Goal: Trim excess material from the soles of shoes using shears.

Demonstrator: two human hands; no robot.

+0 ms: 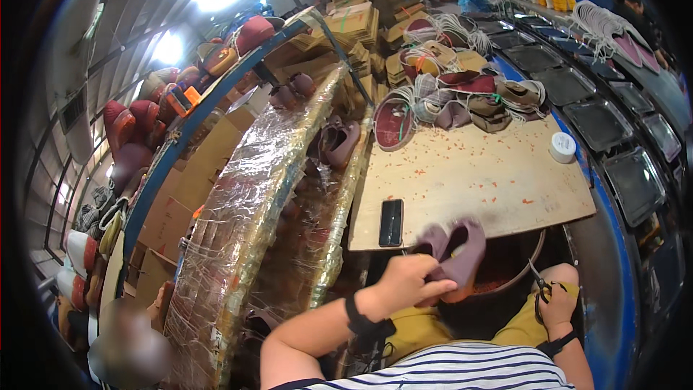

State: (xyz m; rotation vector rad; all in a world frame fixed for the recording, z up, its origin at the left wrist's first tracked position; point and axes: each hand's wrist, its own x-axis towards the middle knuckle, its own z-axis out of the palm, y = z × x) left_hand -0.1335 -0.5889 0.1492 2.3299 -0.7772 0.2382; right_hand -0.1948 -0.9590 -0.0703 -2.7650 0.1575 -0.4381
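My left hand [408,283] grips a pair of mauve slip-on shoes [464,251] at the near edge of the wooden board. The shoes are slightly smeared by motion, and an orange tint shows at the sole beside my fingers. My right hand [557,309] is closed around black-handled scissors [540,281] above my right knee, blades pointing up and left, apart from the shoes. Beneath the board's edge, between my knees, a round bin [535,254] holds reddish scraps. A black phone [391,222] lies on the board [462,173], left of the shoes.
Orange scraps are scattered over the board. A white round tub [562,147] stands at its right edge; shoes with white cords [451,94] pile at its far side. Plastic-wrapped shelving [249,231] stands left, dark trays [601,124] line the right, and another person [635,6] is far right.
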